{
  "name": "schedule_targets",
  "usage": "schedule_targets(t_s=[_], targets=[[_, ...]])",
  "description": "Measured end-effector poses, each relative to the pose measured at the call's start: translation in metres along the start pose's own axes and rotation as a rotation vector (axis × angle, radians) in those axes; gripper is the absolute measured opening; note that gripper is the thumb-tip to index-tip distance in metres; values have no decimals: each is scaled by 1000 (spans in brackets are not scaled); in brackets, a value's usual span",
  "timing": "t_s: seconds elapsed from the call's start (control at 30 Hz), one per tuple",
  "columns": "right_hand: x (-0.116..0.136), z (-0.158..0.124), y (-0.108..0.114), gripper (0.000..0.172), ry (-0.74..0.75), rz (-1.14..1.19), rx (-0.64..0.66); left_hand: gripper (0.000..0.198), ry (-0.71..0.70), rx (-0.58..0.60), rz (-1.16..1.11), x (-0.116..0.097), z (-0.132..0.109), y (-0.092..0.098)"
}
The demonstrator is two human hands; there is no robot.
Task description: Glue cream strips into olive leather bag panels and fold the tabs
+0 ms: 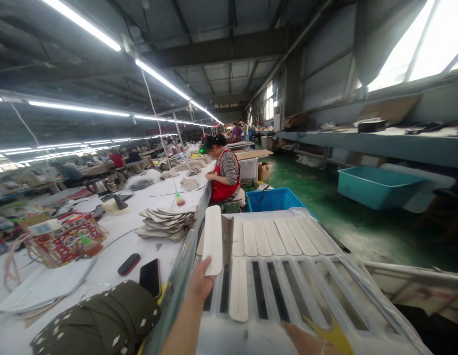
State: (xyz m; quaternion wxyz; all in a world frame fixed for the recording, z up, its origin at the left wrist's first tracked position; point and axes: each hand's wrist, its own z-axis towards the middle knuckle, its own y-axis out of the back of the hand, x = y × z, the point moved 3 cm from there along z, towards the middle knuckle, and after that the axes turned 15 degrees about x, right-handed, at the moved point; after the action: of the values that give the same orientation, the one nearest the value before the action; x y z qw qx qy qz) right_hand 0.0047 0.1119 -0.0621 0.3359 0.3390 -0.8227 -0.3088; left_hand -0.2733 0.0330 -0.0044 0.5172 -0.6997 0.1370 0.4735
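My left hand [201, 283] is closed on the lower end of a long white flat strip [213, 239] and holds it upright over the left edge of a white slotted rack [317, 286]. Several similar white strips [284, 236] lie side by side across the rack's far part. One more strip [238, 288] rests in a slot just right of my hand. My right hand [302, 339] sits at the bottom edge over the rack's near end, with a yellow pointed tool [332, 335] in it; its fingers are mostly hidden.
On the long white table to the left lie a stack of cut pieces [165, 223], a phone [150, 277], a patterned bag [66, 241] and a dotted olive cloth [103, 320]. A seated person in a red apron [226, 175] works ahead. A blue bin [273, 199] and a teal tub [376, 185] stand on the green floor.
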Motion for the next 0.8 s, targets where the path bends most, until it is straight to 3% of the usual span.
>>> schedule_targets(t_s=[0.07,0.13,0.17,0.2,0.3,0.33,0.4,0.5,0.57,0.63,0.7,0.8], targets=[[22,-29,42,80,82,-168,-307,26,239,233,271,-23,-21,-12],[54,-66,80,76,243,-383,-618,32,415,309,327,-40,-51,-26],[69,-82,96,77,310,-472,-706,32,484,325,332,-48,-66,-36],[81,-95,109,79,355,-545,-743,31,571,363,354,-55,-81,-48],[105,-119,130,71,438,-629,-686,29,769,699,584,-76,-117,-90],[109,-126,131,76,480,-606,-596,31,788,766,594,-84,-126,-103],[111,-144,127,83,523,-510,-503,47,681,863,518,-104,-141,-122],[104,-172,111,87,493,-322,-554,86,297,902,425,-132,-159,-128],[95,-183,93,84,468,-213,-573,96,84,888,557,-137,-174,-120],[86,-187,71,78,458,-105,-546,91,1,860,798,-125,-193,-112],[78,-186,49,76,461,9,-521,79,37,816,983,-99,-211,-105],[70,-181,25,74,464,122,-565,42,145,758,998,-56,-236,-102]])
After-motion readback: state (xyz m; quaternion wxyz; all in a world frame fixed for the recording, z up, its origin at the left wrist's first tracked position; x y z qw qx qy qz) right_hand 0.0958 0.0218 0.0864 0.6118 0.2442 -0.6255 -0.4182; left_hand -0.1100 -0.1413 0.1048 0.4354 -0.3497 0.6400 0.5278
